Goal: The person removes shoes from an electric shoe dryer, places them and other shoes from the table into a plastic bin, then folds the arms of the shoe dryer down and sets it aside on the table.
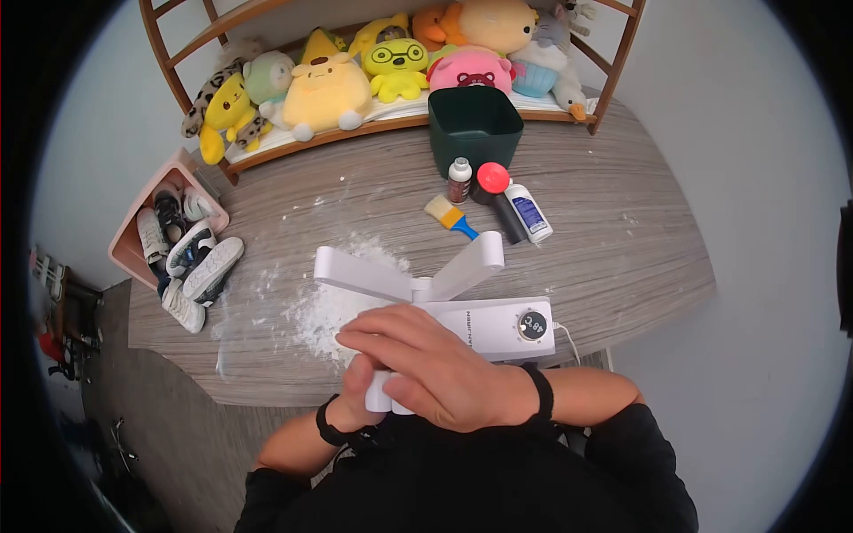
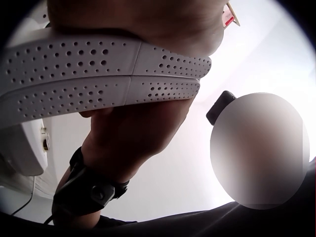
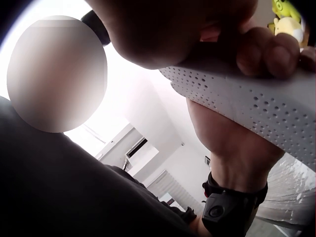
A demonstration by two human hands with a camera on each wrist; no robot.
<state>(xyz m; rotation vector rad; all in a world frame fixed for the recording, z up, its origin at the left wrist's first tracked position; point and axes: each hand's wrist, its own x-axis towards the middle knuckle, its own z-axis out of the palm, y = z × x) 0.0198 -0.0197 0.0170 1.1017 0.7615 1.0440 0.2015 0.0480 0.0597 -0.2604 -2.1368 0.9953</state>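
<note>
Two hands on one white perforated piece at the near tabletop edge.

Head view: the right hand [image 1: 444,373] lies curled over the left hand [image 1: 360,391], both gripping one white perforated piece [image 1: 380,391] in front of one white machine [image 1: 498,327]; three bottles [image 1: 498,200], one brush [image 1: 450,217], one green bin [image 1: 474,126] stand behind on the tabletop [image 1: 622,258]. Left wrist view: the piece [image 2: 98,79] lies between the two hands. Right wrist view: fingers [image 3: 266,49] curl over its edge [image 3: 256,108].

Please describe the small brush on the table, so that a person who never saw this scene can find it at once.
Start at the dark green bin below the plush toy shelf. Before it lie some bottles; the brush is left of them, the only item with pale bristles and a blue handle.
</note>
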